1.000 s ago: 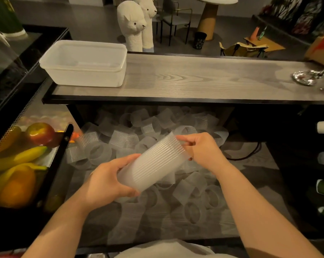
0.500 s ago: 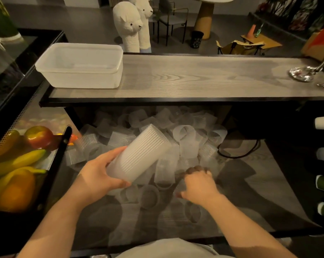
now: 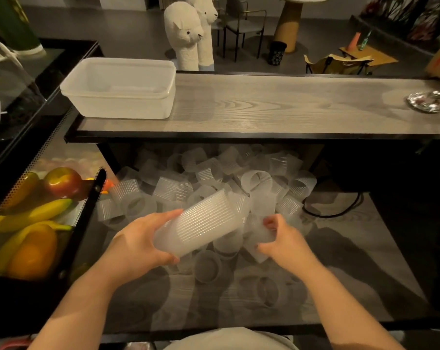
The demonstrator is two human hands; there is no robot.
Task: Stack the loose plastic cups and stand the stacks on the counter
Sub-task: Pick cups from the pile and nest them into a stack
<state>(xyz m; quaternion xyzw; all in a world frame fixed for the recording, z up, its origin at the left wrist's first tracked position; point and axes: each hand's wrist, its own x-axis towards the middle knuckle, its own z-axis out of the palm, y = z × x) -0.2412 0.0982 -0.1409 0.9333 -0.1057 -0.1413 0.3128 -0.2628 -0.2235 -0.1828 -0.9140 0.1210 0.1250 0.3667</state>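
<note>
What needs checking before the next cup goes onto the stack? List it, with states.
1. Left hand grips the cup stack: ok.
2. Right hand holds a loose cup: ok.
3. Stack's open end faces the right hand: cannot tell.
4. Loose cup lined up with the stack: not ok, it sits beside it.
5. Upper counter has bare room for a stack: ok.
6. More cups in the pile: ok.

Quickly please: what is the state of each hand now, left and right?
Left hand: closed around the stack of cups, tilted above the pile.
Right hand: closed on a single loose cup, beside the stack.
</note>
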